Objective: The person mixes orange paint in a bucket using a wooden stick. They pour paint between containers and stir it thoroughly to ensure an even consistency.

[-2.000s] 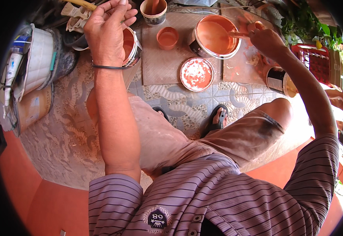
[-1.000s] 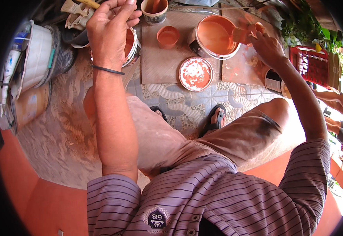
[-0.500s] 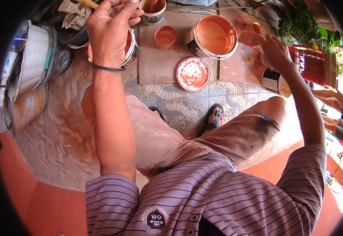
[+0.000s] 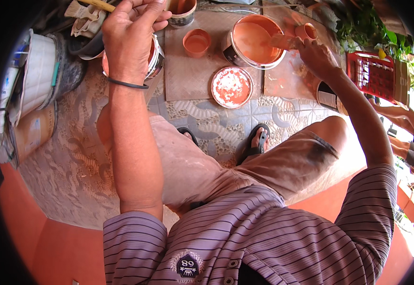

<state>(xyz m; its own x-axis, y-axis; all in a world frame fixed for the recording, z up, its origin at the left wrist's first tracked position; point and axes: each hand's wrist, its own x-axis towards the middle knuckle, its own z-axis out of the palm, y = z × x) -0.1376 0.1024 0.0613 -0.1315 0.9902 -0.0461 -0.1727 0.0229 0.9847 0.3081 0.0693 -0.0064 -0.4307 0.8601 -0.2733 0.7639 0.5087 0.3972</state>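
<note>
My left hand [image 4: 131, 35] is raised at the top edge, fingers curled; what it may hold is hidden. A yellow stick [image 4: 98, 4] passes behind it, and a paint container [image 4: 155, 59] is partly hidden below it. My right hand [image 4: 317, 57] grips a paint-coated brush [image 4: 284, 41] over the rim of a large bucket of orange paint [image 4: 254, 42]. A small orange cup [image 4: 306, 31] is just beyond that hand. Another orange cup [image 4: 196, 42] and a paint-smeared lid [image 4: 231, 87] lie on the cardboard [image 4: 185, 80].
Stacked containers [image 4: 36, 76] and worn brushes [image 4: 83, 19] are at the left. Another pot [image 4: 181, 14] is at the back. A can [image 4: 329, 99], red crate [image 4: 368, 76] and plants [image 4: 368, 33] are at the right. Other people's legs [image 4: 401, 142] show at the far right.
My right hand and brush swung out to the right past the bucket and are now back left at its rim. My left hand has stayed nearly in place.
</note>
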